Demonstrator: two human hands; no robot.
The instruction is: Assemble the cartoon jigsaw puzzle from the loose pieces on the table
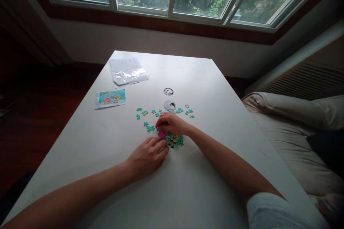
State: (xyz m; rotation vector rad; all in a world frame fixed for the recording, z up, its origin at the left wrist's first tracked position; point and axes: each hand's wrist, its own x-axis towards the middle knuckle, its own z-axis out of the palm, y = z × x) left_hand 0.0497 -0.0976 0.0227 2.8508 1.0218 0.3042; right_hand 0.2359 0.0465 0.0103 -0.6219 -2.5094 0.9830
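A partly joined jigsaw puzzle (176,138) lies flat on the white table, showing a yellow and a pink cartoon figure on green. My left hand (150,153) rests at its lower left edge, fingers bent and the tips against it. Over the puzzle's upper left side, my right hand (172,122) has its fingers curled down in a pinch on what looks like a puzzle piece, mostly hidden by the fingers. Loose green puzzle pieces (151,128) lie left of the right hand. Several more loose pieces (189,111) are scattered beyond it, some face down.
A small picture sheet (112,97) with cartoon figures lies on the left of the table (107,139). Behind it is a clear plastic bag with papers (128,71). Two round fittings (170,106) sit mid-table. A beige sofa (279,139) stands on the right, windows ahead.
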